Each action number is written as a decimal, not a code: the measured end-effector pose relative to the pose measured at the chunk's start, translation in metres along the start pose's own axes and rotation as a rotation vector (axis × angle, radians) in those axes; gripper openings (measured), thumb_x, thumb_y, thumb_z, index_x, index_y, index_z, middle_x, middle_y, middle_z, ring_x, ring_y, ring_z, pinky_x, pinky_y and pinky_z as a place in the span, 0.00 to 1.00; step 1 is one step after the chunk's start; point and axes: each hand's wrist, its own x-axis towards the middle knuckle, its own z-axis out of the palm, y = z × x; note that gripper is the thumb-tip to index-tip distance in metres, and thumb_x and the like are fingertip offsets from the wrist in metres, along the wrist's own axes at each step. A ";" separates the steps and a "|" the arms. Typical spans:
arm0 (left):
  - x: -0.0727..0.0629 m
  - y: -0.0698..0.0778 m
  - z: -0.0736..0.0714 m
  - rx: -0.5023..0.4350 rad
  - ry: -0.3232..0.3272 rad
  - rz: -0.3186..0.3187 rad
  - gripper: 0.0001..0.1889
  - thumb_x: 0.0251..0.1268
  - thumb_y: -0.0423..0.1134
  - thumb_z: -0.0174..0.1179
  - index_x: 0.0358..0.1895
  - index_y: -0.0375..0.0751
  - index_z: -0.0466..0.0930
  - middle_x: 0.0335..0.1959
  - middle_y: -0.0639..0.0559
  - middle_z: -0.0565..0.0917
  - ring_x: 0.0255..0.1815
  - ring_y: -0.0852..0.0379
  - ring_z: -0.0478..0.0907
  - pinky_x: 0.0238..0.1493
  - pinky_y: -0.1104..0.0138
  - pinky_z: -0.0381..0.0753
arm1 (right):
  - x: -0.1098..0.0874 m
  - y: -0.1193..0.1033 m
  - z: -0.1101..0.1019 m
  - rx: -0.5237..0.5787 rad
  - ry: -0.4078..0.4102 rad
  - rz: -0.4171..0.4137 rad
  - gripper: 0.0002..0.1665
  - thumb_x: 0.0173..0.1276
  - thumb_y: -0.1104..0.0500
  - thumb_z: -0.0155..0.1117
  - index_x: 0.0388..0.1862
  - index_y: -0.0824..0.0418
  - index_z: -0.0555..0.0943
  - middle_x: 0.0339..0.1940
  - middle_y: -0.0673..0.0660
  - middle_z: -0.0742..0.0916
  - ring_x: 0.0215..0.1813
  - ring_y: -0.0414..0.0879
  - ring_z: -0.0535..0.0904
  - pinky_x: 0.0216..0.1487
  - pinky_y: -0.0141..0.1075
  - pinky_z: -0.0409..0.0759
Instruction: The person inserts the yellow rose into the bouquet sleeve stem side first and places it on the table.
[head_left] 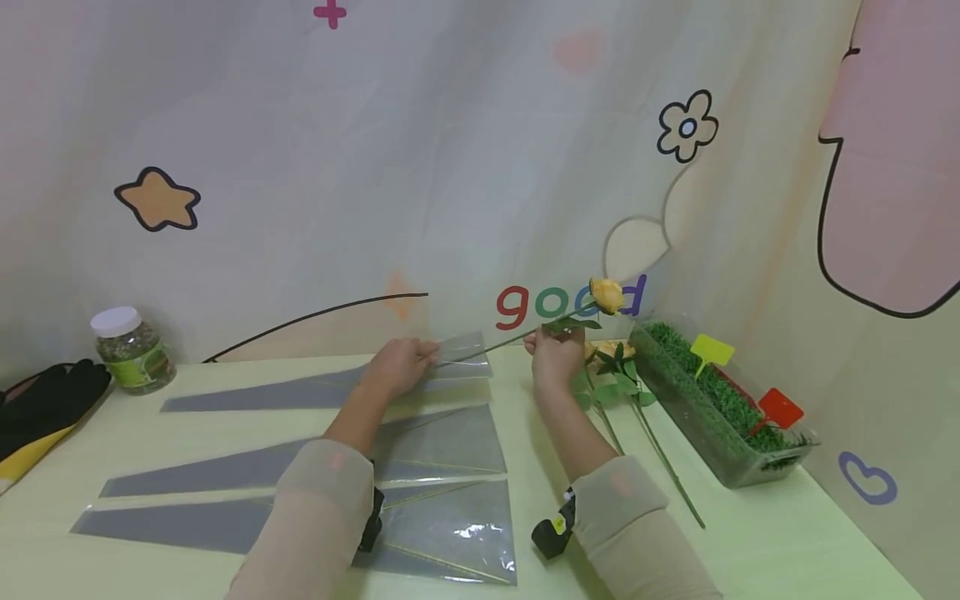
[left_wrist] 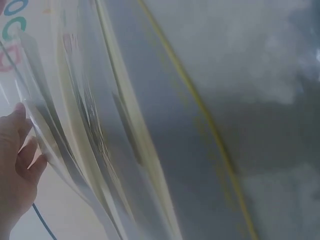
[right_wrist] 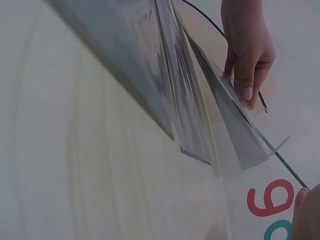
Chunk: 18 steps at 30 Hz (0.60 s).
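Observation:
My left hand point(head_left: 401, 367) pinches the upper edge of the farthest cellophane flower sleeve point(head_left: 468, 367), a tapered grey and clear one, near its wide right end. In my right hand point(head_left: 558, 358) is the stem of a yellow rose point(head_left: 607, 296), gripped just below its leaves. The bloom points to the right. The stem point(right_wrist: 286, 164) slants down leftward into the mouth of the sleeve, as the right wrist view also shows. Two more flower sleeves, a middle one point(head_left: 442, 446) and a near one point(head_left: 450, 533), lie flat below it.
More yellow roses point(head_left: 626, 387) with long stems lie right of my right hand. Beside them stands a clear planter box point(head_left: 720, 442) of artificial grass with yellow and red tags. A white-lidded jar point(head_left: 135, 354) and a dark cloth item point(head_left: 52, 404) are at the left, a printed curtain point(head_left: 480, 167) behind.

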 end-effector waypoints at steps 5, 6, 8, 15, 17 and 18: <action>0.000 0.004 0.001 -0.005 0.007 0.001 0.18 0.68 0.42 0.54 0.59 0.43 0.75 0.55 0.41 0.77 0.57 0.42 0.72 0.55 0.55 0.70 | -0.003 0.001 0.005 -0.008 0.007 0.017 0.15 0.64 0.69 0.59 0.47 0.71 0.69 0.26 0.58 0.79 0.18 0.36 0.79 0.28 0.27 0.79; 0.000 0.004 0.001 -0.009 0.009 0.000 0.18 0.68 0.42 0.53 0.59 0.43 0.75 0.56 0.41 0.76 0.57 0.42 0.71 0.56 0.54 0.70 | -0.004 0.001 0.006 -0.007 0.005 0.024 0.14 0.63 0.69 0.59 0.46 0.70 0.69 0.25 0.58 0.79 0.18 0.36 0.79 0.28 0.27 0.79; 0.000 0.005 0.001 -0.006 0.013 0.003 0.18 0.68 0.42 0.54 0.59 0.43 0.75 0.55 0.41 0.77 0.57 0.42 0.72 0.55 0.54 0.70 | -0.005 0.002 0.007 0.004 -0.003 0.038 0.15 0.63 0.70 0.59 0.48 0.68 0.68 0.24 0.59 0.80 0.18 0.37 0.79 0.27 0.27 0.80; 0.000 0.008 0.000 0.005 0.013 0.013 0.19 0.68 0.42 0.53 0.60 0.42 0.74 0.58 0.40 0.74 0.58 0.41 0.70 0.57 0.54 0.69 | -0.006 0.006 0.011 0.096 -0.075 0.057 0.34 0.60 0.74 0.59 0.63 0.62 0.57 0.32 0.63 0.80 0.18 0.39 0.79 0.27 0.29 0.80; 0.000 0.009 0.000 0.009 0.012 0.010 0.19 0.68 0.42 0.53 0.60 0.43 0.74 0.58 0.39 0.74 0.58 0.41 0.70 0.57 0.53 0.69 | -0.006 0.008 0.012 0.107 -0.092 0.060 0.36 0.60 0.74 0.58 0.65 0.62 0.55 0.33 0.64 0.79 0.18 0.39 0.79 0.26 0.29 0.80; 0.000 0.009 0.000 0.012 0.015 0.011 0.19 0.68 0.42 0.53 0.60 0.43 0.74 0.57 0.39 0.75 0.57 0.41 0.71 0.56 0.53 0.69 | -0.007 0.008 0.013 0.112 -0.100 0.066 0.37 0.60 0.74 0.58 0.65 0.62 0.55 0.33 0.65 0.79 0.18 0.39 0.79 0.25 0.29 0.80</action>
